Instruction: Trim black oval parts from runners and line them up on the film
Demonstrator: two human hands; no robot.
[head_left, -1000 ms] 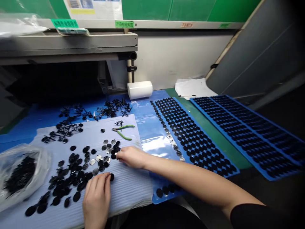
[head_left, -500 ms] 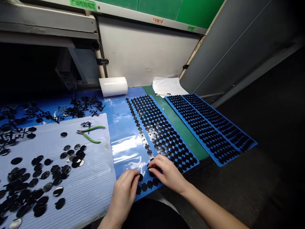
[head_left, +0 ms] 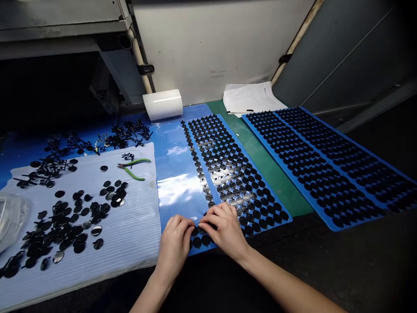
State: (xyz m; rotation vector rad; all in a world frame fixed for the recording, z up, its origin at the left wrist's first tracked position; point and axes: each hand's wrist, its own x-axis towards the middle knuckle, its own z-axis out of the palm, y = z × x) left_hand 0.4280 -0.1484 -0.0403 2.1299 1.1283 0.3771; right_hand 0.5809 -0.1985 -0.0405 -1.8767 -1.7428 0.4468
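Near the front edge of a blue sheet, my left hand pinches a small black disc between thumb and fingertips. Just right of it, my right hand has its thumb and fingers closed over the sheet; what lies between them is mostly hidden. The two hands nearly touch. Rows of black discs cover the sheet's right part, with a single column along their left. A short row of discs runs along the front edge under my hands.
A pale ribbed mat at left bears loose black discs and green-handled cutters. Black sprues lie behind it. A white roll and papers stand at the back. A second disc-covered blue sheet overhangs at right.
The view has shifted down and to the right side's sheet shows larger. My hands have come closer together at the sheet's front edge, and the right fingers have moved left.
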